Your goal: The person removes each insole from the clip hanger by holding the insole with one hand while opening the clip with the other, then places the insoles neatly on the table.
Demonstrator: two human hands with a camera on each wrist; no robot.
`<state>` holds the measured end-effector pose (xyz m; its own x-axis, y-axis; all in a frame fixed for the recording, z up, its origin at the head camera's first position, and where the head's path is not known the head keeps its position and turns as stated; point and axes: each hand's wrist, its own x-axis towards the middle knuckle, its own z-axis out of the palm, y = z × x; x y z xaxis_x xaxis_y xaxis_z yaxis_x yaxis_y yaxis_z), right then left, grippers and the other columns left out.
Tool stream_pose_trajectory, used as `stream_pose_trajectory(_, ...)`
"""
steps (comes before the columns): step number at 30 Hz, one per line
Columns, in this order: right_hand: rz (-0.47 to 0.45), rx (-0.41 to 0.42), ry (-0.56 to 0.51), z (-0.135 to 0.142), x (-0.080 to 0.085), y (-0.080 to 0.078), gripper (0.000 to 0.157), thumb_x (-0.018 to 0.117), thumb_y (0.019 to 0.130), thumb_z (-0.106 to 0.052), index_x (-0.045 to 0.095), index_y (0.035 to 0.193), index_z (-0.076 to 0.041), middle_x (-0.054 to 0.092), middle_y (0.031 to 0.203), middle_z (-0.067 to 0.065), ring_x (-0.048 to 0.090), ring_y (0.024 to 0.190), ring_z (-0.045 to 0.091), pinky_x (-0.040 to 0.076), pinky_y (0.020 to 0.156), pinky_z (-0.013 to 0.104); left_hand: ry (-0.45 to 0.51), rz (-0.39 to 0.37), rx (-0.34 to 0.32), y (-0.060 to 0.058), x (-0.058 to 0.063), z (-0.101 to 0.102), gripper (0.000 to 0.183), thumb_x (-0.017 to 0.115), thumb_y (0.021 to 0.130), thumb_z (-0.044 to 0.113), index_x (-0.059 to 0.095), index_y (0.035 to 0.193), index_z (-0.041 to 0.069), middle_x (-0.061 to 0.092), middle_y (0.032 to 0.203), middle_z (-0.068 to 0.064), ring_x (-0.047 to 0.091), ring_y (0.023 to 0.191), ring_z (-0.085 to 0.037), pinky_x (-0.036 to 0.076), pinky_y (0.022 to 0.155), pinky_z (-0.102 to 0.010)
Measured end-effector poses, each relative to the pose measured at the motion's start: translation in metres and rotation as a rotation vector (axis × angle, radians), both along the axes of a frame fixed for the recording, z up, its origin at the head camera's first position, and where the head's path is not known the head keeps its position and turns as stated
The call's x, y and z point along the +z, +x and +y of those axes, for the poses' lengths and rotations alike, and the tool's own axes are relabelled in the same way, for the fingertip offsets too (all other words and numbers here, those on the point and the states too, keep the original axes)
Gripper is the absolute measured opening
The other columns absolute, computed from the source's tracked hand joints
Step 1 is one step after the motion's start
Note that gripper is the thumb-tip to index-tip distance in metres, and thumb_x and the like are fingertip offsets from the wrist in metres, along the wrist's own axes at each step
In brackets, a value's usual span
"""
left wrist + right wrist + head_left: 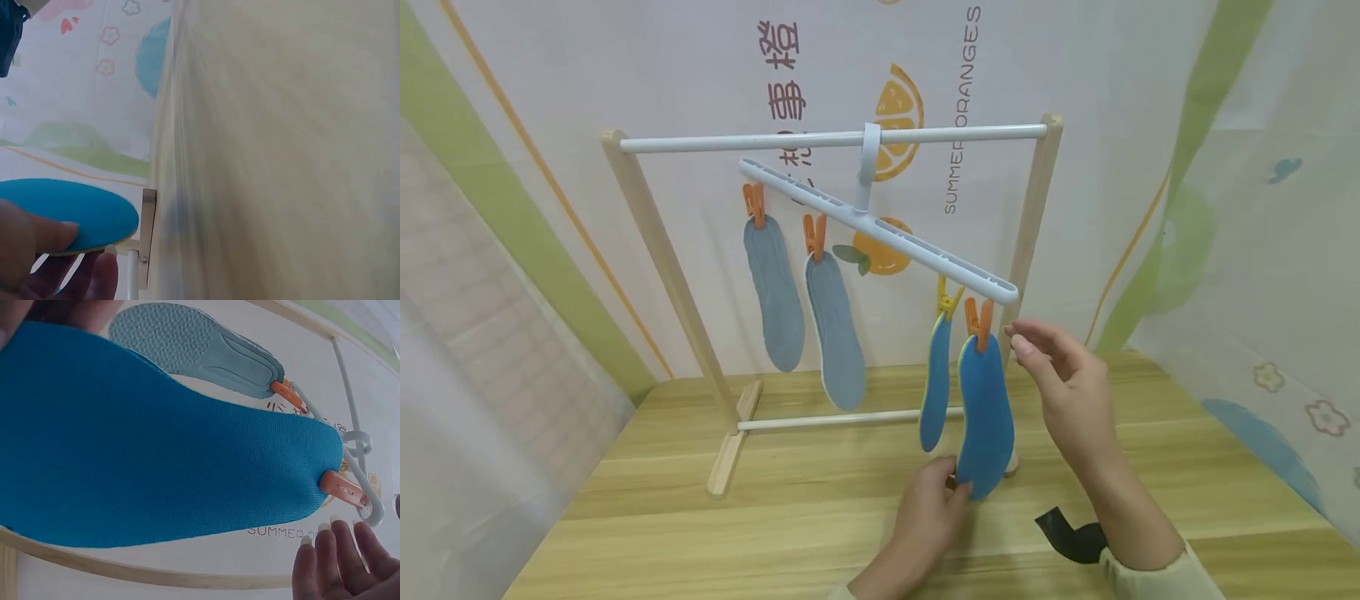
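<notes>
A blue insole (987, 408) hangs from an orange clothespin (979, 323) at the near right end of a white hanger (910, 246). My left hand (928, 504) pinches its lower edge, thumb on the blue face (94, 209) and fingers behind. Beside the clothespin is my right hand (1075, 387), fingers loosely bent and holding nothing; in the right wrist view its fingertips are just below the clothespin (344, 487). A second blue insole (936, 383) with a yellow edge hangs edge-on from a yellow clothespin (948, 302).
Two grey-blue insoles (773, 292) hang from orange clothespins on the hanger's far left half. The hanger hooks over the top rail (737, 143) of a wooden-legged rack on a wood-grain table (700, 550). A black strap-like piece (1071, 537) lies near my right wrist. Printed curtains surround the table.
</notes>
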<state>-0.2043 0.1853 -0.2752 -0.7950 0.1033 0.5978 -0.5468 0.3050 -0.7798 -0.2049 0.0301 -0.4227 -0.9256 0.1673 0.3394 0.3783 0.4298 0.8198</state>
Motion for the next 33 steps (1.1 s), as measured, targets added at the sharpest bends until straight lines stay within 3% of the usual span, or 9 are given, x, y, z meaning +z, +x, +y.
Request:
stream_pose_trajectory(4,-0.035,0.041,0.028,-0.003,0.003,-0.006,0.035,0.052,0.099,-0.032,0.058,0.128,-0.014,0.063,0.124,0.001,0.058,0.116,0.009,0.046,0.093,0.016,-0.022,-0.029,-0.028,0.003,0.001,-0.008,0.010,0.066,0.084,0.005,0.068,0.085,0.015,0.070,0.088,0.003,0.063,0.077,-0.004,0.049,0.064,-0.018)
stream_pose_trajectory(11,-0.059,0.248,0.043,-0.006,-0.001,-0.024,0.043,0.038,0.103,-0.036,0.053,0.134,-0.009,0.062,0.123,0.004,0.055,0.116,0.014,0.045,0.095,0.022,-0.020,-0.031,-0.112,0.005,0.002,-0.022,0.013,0.065,0.085,0.002,0.070,0.094,0.010,0.071,0.091,0.000,0.064,0.082,-0.004,0.051,0.066,-0.017)
stream_pose_trajectory(18,-0.146,0.457,0.014,-0.012,-0.002,-0.039,0.048,0.038,0.103,-0.037,0.043,0.141,-0.009,0.059,0.130,0.009,0.053,0.125,0.019,0.040,0.106,0.024,0.024,-0.035,-0.128,0.010,-0.001,-0.037,0.012,0.066,0.085,0.002,0.071,0.093,0.011,0.070,0.095,-0.001,0.066,0.085,-0.008,0.052,0.069,-0.018)
stream_pose_trajectory(26,-0.151,0.570,-0.048,-0.014,-0.005,-0.046,0.037,0.041,0.103,-0.032,0.056,0.115,0.000,0.058,0.115,0.008,0.050,0.123,0.026,0.045,0.100,0.025,0.035,-0.022,-0.137,0.011,-0.006,-0.053,0.010,0.067,0.085,0.005,0.072,0.091,0.011,0.071,0.095,-0.003,0.066,0.086,-0.009,0.053,0.070,-0.020)
stream_pose_trajectory(33,-0.138,0.591,-0.065,-0.020,-0.005,-0.050,0.025,0.046,0.102,-0.027,0.060,0.102,-0.006,0.060,0.094,0.002,0.057,0.117,0.023,0.048,0.096,0.034,0.015,-0.001,-0.108,0.009,-0.007,-0.065,0.013,0.067,0.085,0.003,0.072,0.094,0.011,0.071,0.096,-0.006,0.067,0.085,-0.012,0.053,0.068,-0.020)
